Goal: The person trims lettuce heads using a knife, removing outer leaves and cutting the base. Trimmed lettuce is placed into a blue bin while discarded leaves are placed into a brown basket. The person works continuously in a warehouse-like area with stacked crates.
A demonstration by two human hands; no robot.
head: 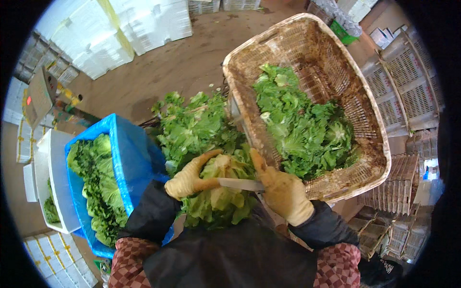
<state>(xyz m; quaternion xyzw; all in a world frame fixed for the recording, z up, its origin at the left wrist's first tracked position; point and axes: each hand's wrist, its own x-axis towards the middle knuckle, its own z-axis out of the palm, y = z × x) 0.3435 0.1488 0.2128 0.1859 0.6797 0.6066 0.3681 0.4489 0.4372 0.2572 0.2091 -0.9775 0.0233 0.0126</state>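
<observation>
My left hand (192,176), in a yellowed work glove, grips a head of leafy greens (225,201) in front of my apron. The head's pale, cut-looking base faces up, and its leaves hang down. Gloved the same way, my right hand (282,190) holds a knife (241,184), whose handle is hidden in the palm. The flat blade lies across the head, its far end by my left thumb. Just beyond is a heap of loose green leaves (201,126). A dirt-stained plastic basket (372,97) with more trimmed leaves (299,122) stands to the right.
At my left, a blue-lined box (138,158) holds leafy heads (102,187), beside a white foam box (59,172). White foam boxes (155,21) are stacked at the back left over a brown floor (173,61). Plastic crates (399,86) line the right side.
</observation>
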